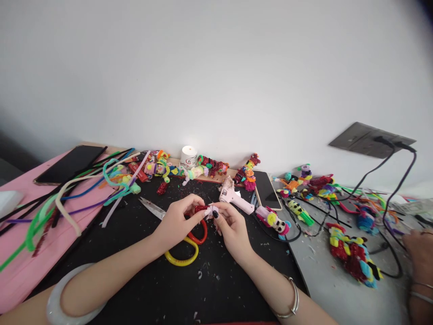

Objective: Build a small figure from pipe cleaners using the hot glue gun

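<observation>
Both hands meet over the black mat (233, 289) around a small pipe-cleaner piece (210, 211), dark red tinsel on its left and pale lilac on its right. My left hand (182, 215) pinches the red end. On the lilac end, the fingers of my right hand (230, 225) are closed. Just below and behind my left hand lie scissors (182, 262) with one yellow and one red handle loop, their blades pointing up and left. Beyond my right hand rests a pale pink hot glue gun (237, 198).
Pipe cleaners (61, 203) sprawl over a pink board (37, 275) at left, beside a black phone (71, 164). A paper cup (188, 156) and several pipe-cleaner figures (248, 171) line the wall. Another phone (269, 189), power cords (402, 180) and another person's hand (419, 250) are at right.
</observation>
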Tool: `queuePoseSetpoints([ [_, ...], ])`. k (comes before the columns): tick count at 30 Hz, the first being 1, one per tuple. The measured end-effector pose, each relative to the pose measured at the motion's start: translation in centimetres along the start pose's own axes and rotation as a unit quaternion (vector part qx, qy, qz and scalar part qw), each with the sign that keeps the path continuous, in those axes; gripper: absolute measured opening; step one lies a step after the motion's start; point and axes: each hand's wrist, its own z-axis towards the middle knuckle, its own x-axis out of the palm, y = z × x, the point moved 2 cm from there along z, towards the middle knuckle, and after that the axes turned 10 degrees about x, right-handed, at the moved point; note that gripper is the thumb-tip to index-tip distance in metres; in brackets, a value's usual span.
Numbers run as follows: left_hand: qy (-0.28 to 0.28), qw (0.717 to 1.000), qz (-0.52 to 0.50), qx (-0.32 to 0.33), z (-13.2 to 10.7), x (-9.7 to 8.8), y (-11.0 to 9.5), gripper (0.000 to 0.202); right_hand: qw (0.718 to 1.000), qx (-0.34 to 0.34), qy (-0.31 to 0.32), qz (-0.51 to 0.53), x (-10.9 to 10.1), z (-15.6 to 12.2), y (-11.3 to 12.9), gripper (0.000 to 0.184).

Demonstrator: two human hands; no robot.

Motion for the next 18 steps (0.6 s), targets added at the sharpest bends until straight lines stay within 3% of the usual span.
queuePoseSetpoints([
  [4,0.002,1.000,0.023,0.014,-0.1,-0.2,0.0,0.013,0.989,-0.068,-0.031,-0.130,-0.4,-0.2,0.5,0.018],
  [7,-0.002,0.997,0.062,0.035,0.0,-0.4,-0.2,0.011,0.944,-0.174,-0.071,-0.270,-1.0,-0.3,1.4,0.024],
  [10,0.011,0.991,0.112,0.078,0.1,-0.5,-0.6,0.009,0.893,-0.260,-0.062,-0.363,-1.4,-0.3,2.3,0.021],
  [13,0.039,0.980,0.145,0.127,0.0,-0.4,-1.0,0.007,0.843,-0.280,-0.025,-0.458,-1.5,-0.2,2.9,0.014],
  [18,0.082,0.968,0.167,0.168,-0.3,-0.3,-0.8,0.005,0.767,-0.263,0.034,-0.585,-1.4,-0.1,3.5,0.020],
])
